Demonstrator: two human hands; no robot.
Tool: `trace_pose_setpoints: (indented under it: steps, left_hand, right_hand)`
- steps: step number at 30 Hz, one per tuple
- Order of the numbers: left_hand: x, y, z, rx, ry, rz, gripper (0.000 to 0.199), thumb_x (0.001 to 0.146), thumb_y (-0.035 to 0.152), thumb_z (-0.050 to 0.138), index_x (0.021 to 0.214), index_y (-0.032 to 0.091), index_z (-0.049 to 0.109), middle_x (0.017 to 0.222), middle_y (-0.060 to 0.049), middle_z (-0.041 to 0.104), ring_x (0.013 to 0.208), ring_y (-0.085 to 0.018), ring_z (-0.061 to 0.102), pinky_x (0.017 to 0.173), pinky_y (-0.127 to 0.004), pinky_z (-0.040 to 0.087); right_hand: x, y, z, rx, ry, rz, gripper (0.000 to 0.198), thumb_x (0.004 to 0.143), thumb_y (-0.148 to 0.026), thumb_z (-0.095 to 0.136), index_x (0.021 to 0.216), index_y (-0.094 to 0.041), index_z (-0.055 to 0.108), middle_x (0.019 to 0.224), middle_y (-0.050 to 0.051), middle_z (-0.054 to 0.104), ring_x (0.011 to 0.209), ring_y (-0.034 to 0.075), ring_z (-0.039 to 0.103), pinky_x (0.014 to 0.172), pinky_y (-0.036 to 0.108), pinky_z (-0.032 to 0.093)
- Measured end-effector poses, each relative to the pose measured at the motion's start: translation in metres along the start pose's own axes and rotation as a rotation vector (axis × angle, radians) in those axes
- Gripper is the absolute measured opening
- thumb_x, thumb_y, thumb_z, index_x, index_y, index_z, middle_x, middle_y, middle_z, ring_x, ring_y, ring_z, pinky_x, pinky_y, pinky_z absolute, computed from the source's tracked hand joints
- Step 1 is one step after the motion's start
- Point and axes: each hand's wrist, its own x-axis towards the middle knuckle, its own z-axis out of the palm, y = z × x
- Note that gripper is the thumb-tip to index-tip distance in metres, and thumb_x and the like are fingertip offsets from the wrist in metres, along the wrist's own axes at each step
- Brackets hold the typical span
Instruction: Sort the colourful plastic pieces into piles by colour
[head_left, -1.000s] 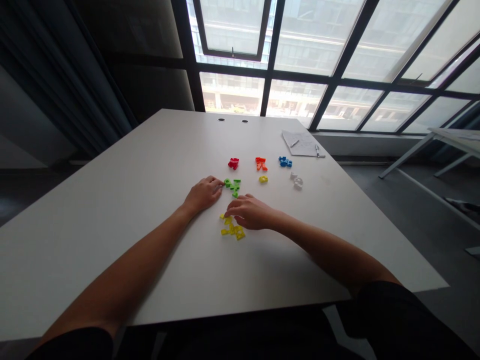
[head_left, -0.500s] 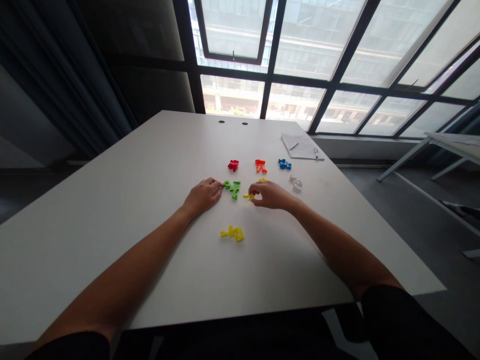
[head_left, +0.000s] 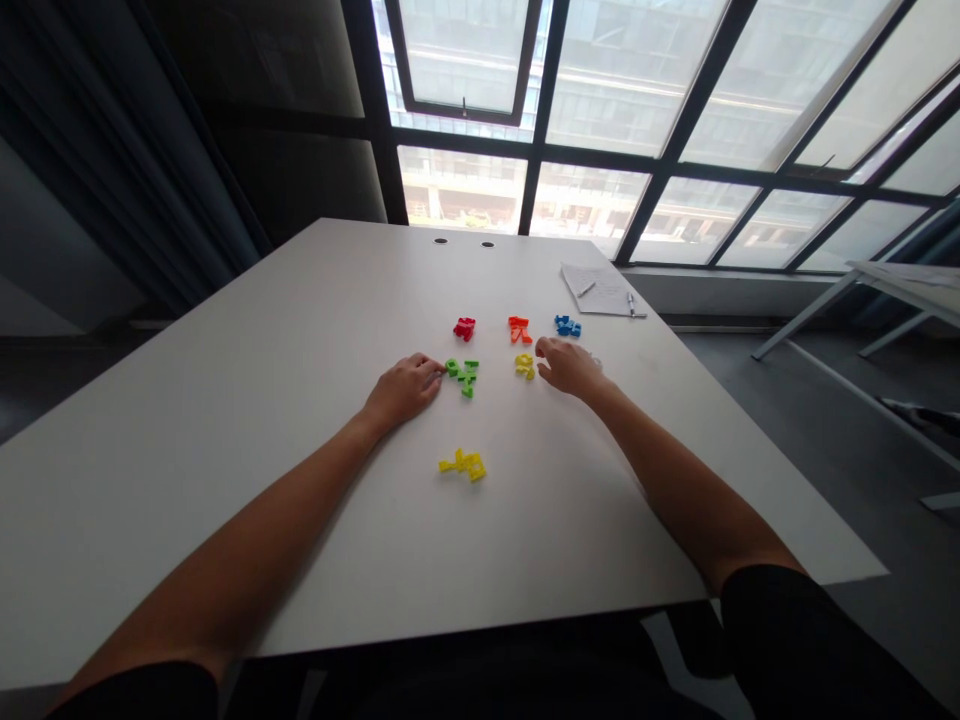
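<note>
Lying on the white table, my left hand [head_left: 407, 387] is open and flat, its fingertips at the edge of a cluster of small green plastic pieces [head_left: 465, 376]. My right hand [head_left: 570, 367] hovers over the table just right of a small group of yellow plastic pieces [head_left: 524, 366]. Its fingers are curved, with a gap between thumb and forefinger and nothing visible between them. Behind that hand, whitish pieces [head_left: 596, 361] are mostly hidden. Closer to me lies another yellow group [head_left: 463, 465], apart from both hands.
Farther back sit red pieces [head_left: 464, 329], orange pieces [head_left: 519, 329] and blue pieces [head_left: 568, 326]. Paper sheets [head_left: 598, 285] with pens on them lie at the table's far right. The white table [head_left: 360, 300] ends at a window wall.
My right hand has moved right and slightly away from me. The yellow piece it was at now lies with the yellow group beside it. My left hand has stayed by the green pieces.
</note>
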Motion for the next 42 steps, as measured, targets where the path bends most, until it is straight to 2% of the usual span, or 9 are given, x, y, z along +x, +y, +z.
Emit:
trace_pose_setpoints:
  steps: [2, 5, 10, 13, 20, 25, 30, 37, 42]
  left_hand:
    - [0.000, 0.000, 0.000, -0.001, -0.006, -0.002, 0.034, 0.100, 0.037, 0.050, 0.123, 0.026, 0.073, 0.126, -0.008, 0.069, 0.115, -0.027, 0.065, 0.094, -0.036, 0.056]
    - [0.000, 0.001, -0.001, -0.004, -0.011, -0.005, 0.034, 0.100, 0.037, 0.051, 0.124, 0.026, 0.073, 0.126, -0.008, 0.069, 0.115, -0.027, 0.065, 0.095, -0.036, 0.056]
    - [0.000, 0.001, -0.002, 0.001, -0.004, 0.002, 0.035, 0.101, 0.036, 0.050, 0.125, 0.026, 0.073, 0.126, -0.008, 0.069, 0.113, -0.027, 0.065, 0.098, -0.038, 0.055]
    - [-0.001, 0.002, -0.002, 0.006, -0.002, 0.002, 0.035, 0.101, 0.037, 0.050, 0.126, 0.026, 0.072, 0.126, -0.008, 0.068, 0.113, -0.027, 0.065, 0.098, -0.038, 0.055]
    - [-0.001, 0.002, -0.001, 0.005, 0.019, 0.020, 0.034, 0.101, 0.036, 0.050, 0.124, 0.025, 0.072, 0.126, -0.008, 0.069, 0.112, -0.027, 0.066, 0.098, -0.038, 0.055]
    - [-0.001, 0.003, -0.002, 0.009, 0.010, 0.010, 0.033, 0.100, 0.035, 0.051, 0.125, 0.025, 0.072, 0.126, -0.008, 0.069, 0.113, -0.027, 0.066, 0.097, -0.038, 0.055]
    - [0.000, 0.001, -0.001, 0.010, -0.002, 0.005, 0.035, 0.100, 0.036, 0.051, 0.125, 0.026, 0.072, 0.126, -0.008, 0.069, 0.114, -0.027, 0.065, 0.096, -0.037, 0.056]
    - [-0.001, 0.000, 0.000, 0.008, -0.001, 0.011, 0.035, 0.100, 0.037, 0.050, 0.123, 0.026, 0.073, 0.126, -0.008, 0.069, 0.114, -0.027, 0.066, 0.093, -0.036, 0.056]
    - [0.000, 0.000, 0.000, 0.001, -0.003, 0.010, 0.035, 0.100, 0.036, 0.050, 0.124, 0.025, 0.073, 0.125, -0.009, 0.069, 0.114, -0.027, 0.066, 0.096, -0.037, 0.055]
  right_hand:
    - [-0.004, -0.015, -0.009, 0.015, -0.018, -0.089, 0.012, 0.096, -0.018, 0.064, 0.108, -0.016, 0.068, 0.108, 0.014, 0.074, 0.090, 0.025, 0.068, 0.070, 0.030, 0.042]
    - [-0.017, -0.048, -0.020, 0.157, -0.171, -0.359, 0.009, 0.097, -0.022, 0.068, 0.104, -0.017, 0.071, 0.100, 0.009, 0.074, 0.084, 0.020, 0.067, 0.070, 0.029, 0.042]
    - [-0.050, -0.109, -0.017, 0.284, -0.237, -0.749, 0.034, 0.098, -0.042, 0.072, 0.127, -0.023, 0.068, 0.117, 0.009, 0.073, 0.094, 0.021, 0.069, 0.080, 0.032, 0.047]
    - [-0.063, -0.129, -0.010, 0.190, -0.193, -0.819, 0.048, 0.096, -0.051, 0.073, 0.134, -0.022, 0.064, 0.123, 0.013, 0.072, 0.102, 0.026, 0.067, 0.086, 0.036, 0.047]
    - [-0.073, -0.148, 0.005, 0.054, -0.157, -0.684, 0.019, 0.097, -0.032, 0.067, 0.111, -0.018, 0.070, 0.105, 0.011, 0.072, 0.097, 0.026, 0.065, 0.087, 0.038, 0.045]
    - [-0.068, -0.142, -0.002, 0.297, -0.100, -0.617, 0.020, 0.092, -0.020, 0.070, 0.112, -0.018, 0.072, 0.109, 0.010, 0.067, 0.092, 0.021, 0.063, 0.086, 0.034, 0.049]
    - [-0.039, -0.103, -0.006, 0.523, -0.007, -0.396, 0.021, 0.087, -0.009, 0.071, 0.105, -0.018, 0.074, 0.113, 0.008, 0.060, 0.077, 0.012, 0.059, 0.081, 0.029, 0.051]
    - [-0.010, -0.029, -0.020, 0.394, -0.058, -0.166, 0.038, 0.078, -0.005, 0.072, 0.114, -0.015, 0.067, 0.105, 0.006, 0.068, 0.078, 0.014, 0.062, 0.076, 0.027, 0.049]
    - [-0.005, 0.005, -0.027, 0.278, -0.095, -0.025, 0.020, 0.078, -0.007, 0.070, 0.095, -0.017, 0.071, 0.093, 0.005, 0.073, 0.082, 0.018, 0.065, 0.077, 0.027, 0.048]
